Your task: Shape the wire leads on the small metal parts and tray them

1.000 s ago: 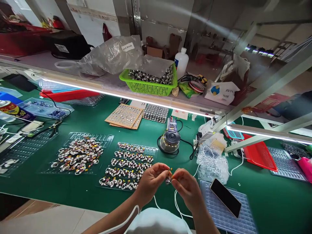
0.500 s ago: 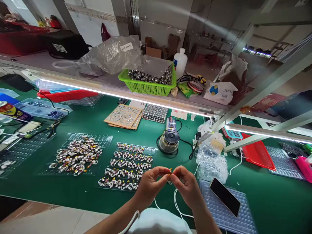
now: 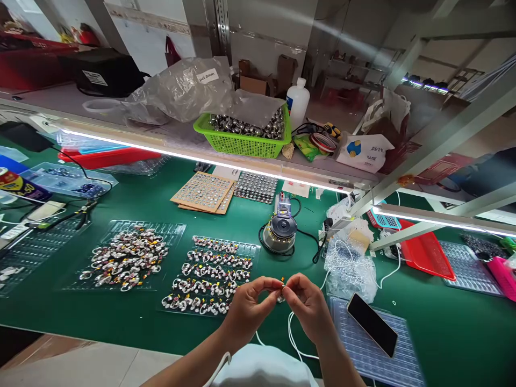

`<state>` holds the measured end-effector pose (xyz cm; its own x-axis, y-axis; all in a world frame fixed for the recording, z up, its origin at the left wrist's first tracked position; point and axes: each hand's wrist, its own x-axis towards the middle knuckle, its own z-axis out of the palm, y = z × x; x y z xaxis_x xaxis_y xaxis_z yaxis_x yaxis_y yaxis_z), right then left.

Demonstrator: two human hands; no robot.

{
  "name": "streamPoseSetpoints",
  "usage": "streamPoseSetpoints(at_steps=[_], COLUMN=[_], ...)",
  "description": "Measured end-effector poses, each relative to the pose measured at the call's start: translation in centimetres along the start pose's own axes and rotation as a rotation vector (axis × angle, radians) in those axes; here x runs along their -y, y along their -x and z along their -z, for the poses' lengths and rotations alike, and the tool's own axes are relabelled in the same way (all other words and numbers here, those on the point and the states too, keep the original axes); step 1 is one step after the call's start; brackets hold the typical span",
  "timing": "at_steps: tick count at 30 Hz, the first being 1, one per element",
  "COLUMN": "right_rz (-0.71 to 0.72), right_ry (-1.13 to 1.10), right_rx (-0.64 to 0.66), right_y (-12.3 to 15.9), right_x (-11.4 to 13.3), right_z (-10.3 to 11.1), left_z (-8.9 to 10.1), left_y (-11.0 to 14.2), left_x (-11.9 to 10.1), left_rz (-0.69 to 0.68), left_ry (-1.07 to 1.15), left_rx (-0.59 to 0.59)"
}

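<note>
My left hand (image 3: 250, 306) and my right hand (image 3: 309, 305) meet fingertip to fingertip above the front of the green bench. Thumbs and forefingers of both pinch one small wired part (image 3: 281, 298) with a yellow tab on top; fingers hide most of it. Just left of my hands, similar white parts with yellow tabs (image 3: 216, 274) lie in rows on a clear plastic tray (image 3: 249, 249). Farther left, a loose heap of such parts (image 3: 124, 258) covers another clear tray (image 3: 176, 231).
A round grey device (image 3: 279, 236) with a cable stands beyond my hands. To the right, a phone (image 3: 371, 325) rests on stacked clear trays (image 3: 397, 371). Overhead, a shelf with a light strip carries a green basket (image 3: 242, 144) of metal balls. Pliers (image 3: 83, 215) lie at left.
The view has shifted very slightly. My hands keep their pinch in almost the same spot, and a little more of the small part shows beneath the fingertips.
</note>
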<state>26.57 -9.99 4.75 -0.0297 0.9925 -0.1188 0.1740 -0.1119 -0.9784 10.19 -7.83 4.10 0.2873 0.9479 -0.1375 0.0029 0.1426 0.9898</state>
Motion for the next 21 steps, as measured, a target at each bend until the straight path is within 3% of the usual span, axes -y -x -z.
streamPoseSetpoints(at_steps=[6, 10, 14, 21], right_rz=[-0.072, -0.149, -0.196, -0.136], right_ry=[-0.14, -0.206, -0.291, -0.424], right_rx=[-0.032, -0.086, -0.088, 0.003], right_y=[-0.3, -0.6, -0.8, -0.1], right_x=[0.2, 0.2, -0.5, -1.3], right_z=[-0.5, -1.0, -1.1, -0.7], left_z=[-0.1, 0.0, 0.2, 0.3], left_y=[0.2, 0.3, 0.2, -0.4], left_x=[-0.4, -0.4, -0.2, -0.4], left_rz=[-0.145, -0.155, -0.076, 0.239], left_ry=[-0.11, -0.128, -0.02, 0.417], left_rx=[-0.024, -0.026, -0.054, -0.004])
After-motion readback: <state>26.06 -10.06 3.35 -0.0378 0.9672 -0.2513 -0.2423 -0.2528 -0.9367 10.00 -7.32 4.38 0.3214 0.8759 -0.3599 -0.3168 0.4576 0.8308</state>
